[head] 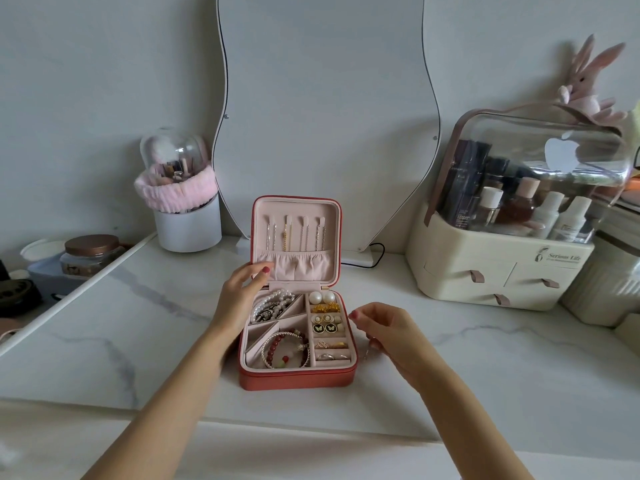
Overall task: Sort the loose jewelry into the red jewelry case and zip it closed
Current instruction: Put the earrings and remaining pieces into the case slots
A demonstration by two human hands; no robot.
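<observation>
Between our hands the case (298, 372) lies unzipped, holding pearls (272, 304), bracelets (285, 348), earrings (325, 323), rings (330, 351). Our left hand (242, 289) rests relaxed on its lid edge; our right hand (384, 327) pinches a thin chain (367, 348).

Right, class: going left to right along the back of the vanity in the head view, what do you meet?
Brown-lidded jar → white brush holder → open red jewelry case → cream cosmetics organizer.
</observation>
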